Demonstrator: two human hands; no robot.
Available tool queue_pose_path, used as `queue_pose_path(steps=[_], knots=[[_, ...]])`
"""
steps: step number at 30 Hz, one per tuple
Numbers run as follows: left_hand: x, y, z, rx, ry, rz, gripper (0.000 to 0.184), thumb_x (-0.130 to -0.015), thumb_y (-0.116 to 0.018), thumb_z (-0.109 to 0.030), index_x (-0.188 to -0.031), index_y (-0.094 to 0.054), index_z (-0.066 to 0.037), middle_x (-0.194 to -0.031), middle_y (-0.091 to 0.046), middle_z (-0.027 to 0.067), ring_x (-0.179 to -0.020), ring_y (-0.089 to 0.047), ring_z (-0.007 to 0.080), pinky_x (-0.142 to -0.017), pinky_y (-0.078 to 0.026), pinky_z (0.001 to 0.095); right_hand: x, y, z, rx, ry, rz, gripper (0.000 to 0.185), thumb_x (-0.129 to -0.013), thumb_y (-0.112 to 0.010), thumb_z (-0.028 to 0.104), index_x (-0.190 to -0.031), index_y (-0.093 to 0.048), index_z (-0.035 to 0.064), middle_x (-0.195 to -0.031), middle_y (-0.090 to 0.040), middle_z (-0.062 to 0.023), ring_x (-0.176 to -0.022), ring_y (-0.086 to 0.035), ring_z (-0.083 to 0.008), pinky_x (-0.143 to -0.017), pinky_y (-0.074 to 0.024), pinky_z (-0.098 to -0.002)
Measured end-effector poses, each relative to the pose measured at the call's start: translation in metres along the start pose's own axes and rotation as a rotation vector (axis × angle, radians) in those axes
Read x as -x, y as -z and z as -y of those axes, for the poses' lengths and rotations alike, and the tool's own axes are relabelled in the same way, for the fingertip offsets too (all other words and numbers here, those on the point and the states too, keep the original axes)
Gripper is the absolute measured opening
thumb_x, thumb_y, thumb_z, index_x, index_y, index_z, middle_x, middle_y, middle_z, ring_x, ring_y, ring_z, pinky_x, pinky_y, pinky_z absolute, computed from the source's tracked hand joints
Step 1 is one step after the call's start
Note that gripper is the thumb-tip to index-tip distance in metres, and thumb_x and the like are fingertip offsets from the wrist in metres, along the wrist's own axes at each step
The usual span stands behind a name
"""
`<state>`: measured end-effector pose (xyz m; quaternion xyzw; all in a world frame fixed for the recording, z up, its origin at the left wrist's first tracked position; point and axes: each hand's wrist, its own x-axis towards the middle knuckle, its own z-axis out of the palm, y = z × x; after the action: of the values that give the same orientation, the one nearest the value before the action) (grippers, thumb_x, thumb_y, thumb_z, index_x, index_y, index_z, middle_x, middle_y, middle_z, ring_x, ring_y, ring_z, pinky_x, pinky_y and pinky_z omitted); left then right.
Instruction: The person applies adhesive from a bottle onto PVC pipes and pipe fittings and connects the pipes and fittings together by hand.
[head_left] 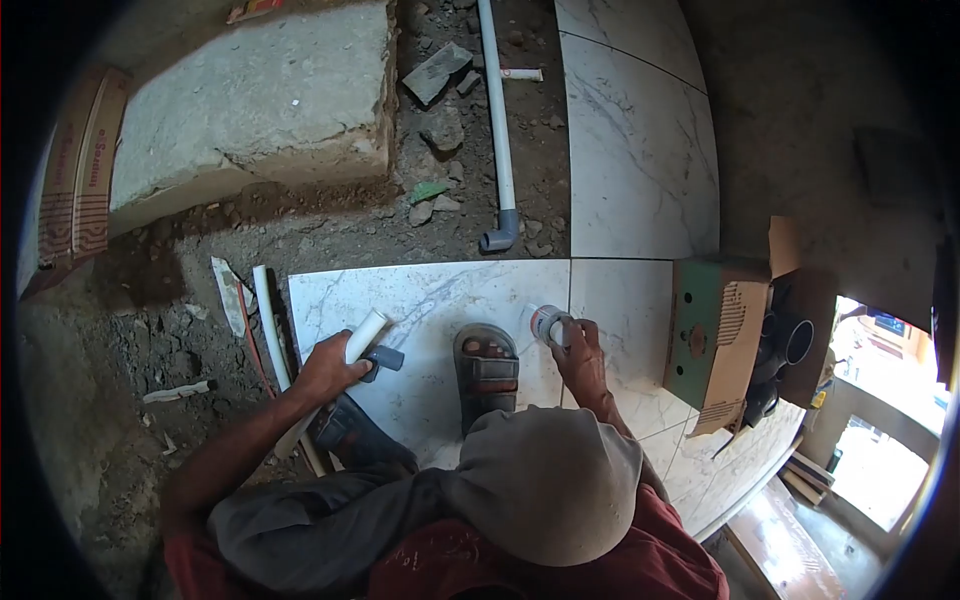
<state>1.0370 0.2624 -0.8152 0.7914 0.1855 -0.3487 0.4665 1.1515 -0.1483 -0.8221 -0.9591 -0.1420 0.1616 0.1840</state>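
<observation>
My left hand [333,370] is closed around a short white plastic pipe [367,336], which points up and to the right. A grey pipe fitting [386,358] sits at the same hand, against the fingers; whether it is joined to the pipe I cannot tell. My right hand [583,366] grips a small round can [546,321] with an orange and blue label, low over the marble-patterned tile [430,290]. Its fingers are at the can's near end and partly hide it. A sandalled foot [487,368] stands on the tile between both hands.
A long white pipe [495,120] with a grey elbow [500,232] lies on rubble beyond the tile. At left are a concrete slab [250,100], a carton [80,165] and loose pipe [268,320]. An opened box [715,335] with black fittings [790,340] stands right.
</observation>
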Motion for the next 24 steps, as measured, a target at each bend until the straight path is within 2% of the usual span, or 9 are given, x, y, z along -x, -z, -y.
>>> queue_pose_path(steps=[2, 6, 10, 13, 14, 19, 24], knots=[[0.002, -0.002, 0.0, 0.024, 0.041, 0.008, 0.044, -0.078, -0.074, -0.023, -0.109, -0.057, 0.003, -0.1, -0.064, 0.0234, -0.093, -0.064, 0.0363, -0.084, -0.048, 0.0418, -0.001, -0.001, 0.0, 0.056, -0.015, 0.035, 0.05, -0.077, -0.073, 0.011, -0.123, -0.053, 0.0082, -0.113, -0.052, -0.0184, -0.089, -0.063, -0.0385, -0.072, -0.0546, -0.0469], [-0.002, -0.008, 0.014, -0.097, -0.01, -0.013, 0.048, -0.077, -0.074, -0.025, -0.113, -0.056, 0.002, -0.105, -0.059, 0.0225, -0.102, -0.058, 0.039, -0.09, -0.045, 0.0447, -0.007, -0.004, -0.004, 0.118, 0.026, 0.066, 0.05, -0.077, -0.073, 0.01, -0.122, -0.052, 0.0082, -0.111, -0.053, -0.0186, -0.089, -0.063, -0.0398, -0.072, -0.0546, -0.0479], [-0.003, -0.015, 0.029, -0.14, -0.035, -0.036, 0.054, -0.077, -0.076, -0.026, -0.118, -0.054, 0.001, -0.112, -0.056, 0.0219, -0.105, -0.056, 0.0391, -0.091, -0.045, 0.0439, -0.007, -0.007, -0.005, 0.028, 0.124, -0.036, 0.049, -0.076, -0.07, 0.01, -0.121, -0.052, 0.0057, -0.104, -0.056, -0.0204, -0.086, -0.062, -0.0425, -0.072, -0.0531, -0.0492], [-0.003, -0.026, 0.035, -0.137, -0.084, -0.046, 0.058, -0.076, -0.078, -0.027, -0.12, -0.053, 0.001, -0.116, -0.054, 0.0214, -0.106, -0.056, 0.0393, -0.092, -0.045, 0.0436, -0.014, -0.005, 0.004, 0.001, -0.089, -0.034, 0.044, -0.076, -0.071, 0.012, -0.115, -0.053, 0.0032, -0.103, -0.055, -0.0244, -0.088, -0.061, -0.0431, -0.071, -0.0519, -0.049], [-0.003, -0.031, 0.037, -0.13, -0.119, -0.051, 0.06, -0.076, -0.079, -0.028, -0.121, -0.053, 0.001, -0.117, -0.054, 0.0213, -0.106, -0.056, 0.0393, -0.092, -0.045, 0.0435, -0.017, -0.003, 0.008, 0.003, -0.086, -0.037, 0.044, -0.076, -0.071, 0.012, -0.115, -0.053, 0.0032, -0.103, -0.055, -0.0244, -0.088, -0.061, -0.0431, -0.071, -0.0519, -0.049], [-0.002, -0.044, 0.035, -0.152, -0.143, -0.094, 0.063, -0.076, -0.079, -0.03, -0.122, -0.048, -0.001, -0.113, -0.053, 0.021, -0.102, -0.058, 0.0404, -0.085, -0.047, 0.0466, -0.021, -0.001, 0.015, 0.03, -0.044, -0.018, 0.045, -0.074, -0.071, 0.012, -0.114, -0.052, 0.0032, -0.104, -0.053, -0.0252, -0.086, -0.061, -0.0451, -0.072, -0.0514, -0.0508], [-0.004, -0.042, 0.026, -0.193, -0.051, -0.061, 0.061, -0.076, -0.079, -0.028, -0.118, -0.044, 0.0, -0.109, -0.053, 0.0235, -0.098, -0.059, 0.0418, -0.082, -0.048, 0.0486, -0.024, -0.004, 0.011, 0.02, -0.068, 0.01, 0.044, -0.073, -0.071, 0.012, -0.112, -0.051, 0.0029, -0.103, -0.053, -0.0263, -0.086, -0.06, -0.0467, -0.073, -0.0512, -0.0518]])
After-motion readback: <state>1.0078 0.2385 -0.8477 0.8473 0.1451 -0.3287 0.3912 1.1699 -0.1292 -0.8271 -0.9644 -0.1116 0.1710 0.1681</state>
